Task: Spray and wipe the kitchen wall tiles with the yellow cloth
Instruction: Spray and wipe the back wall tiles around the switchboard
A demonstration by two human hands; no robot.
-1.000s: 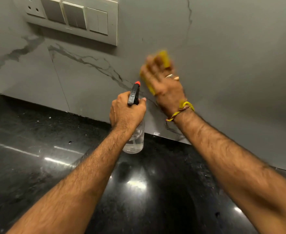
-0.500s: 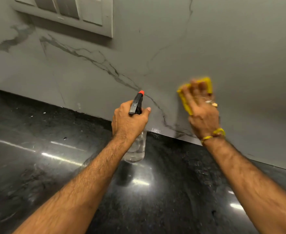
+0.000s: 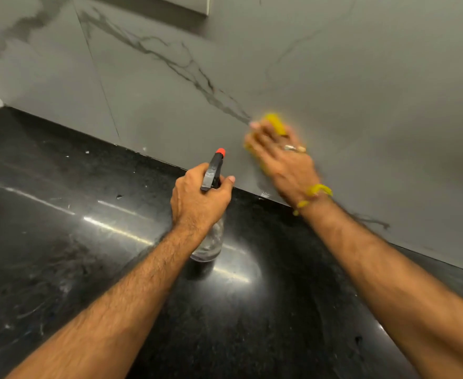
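Only one view here, the head cam looking down at both hands. The right hand (image 3: 282, 157) is pressed flat on the yellow cloth (image 3: 275, 123), fingers spread, holding it against the wall tiles (image 3: 361, 77) low down, just above where they meet the black tabletop (image 3: 61, 242). It's blurred, so I'd say it's mid-swipe. The left hand (image 3: 197, 203) is wrapped tight around the neck of the spray bottle (image 3: 211, 242), which stands upright on the tabletop, just beside the wall, nozzle pointing at the tiles.

Progress-wise, wiping is clearly underway, but I can't tell which patches are already clean; no obvious wet streaks. Plenty of tile left and right looks untouched.

Not much in the way: the corner of a switch plate (image 3: 186, 4) sits well above, and there are some specks on the tabletop.
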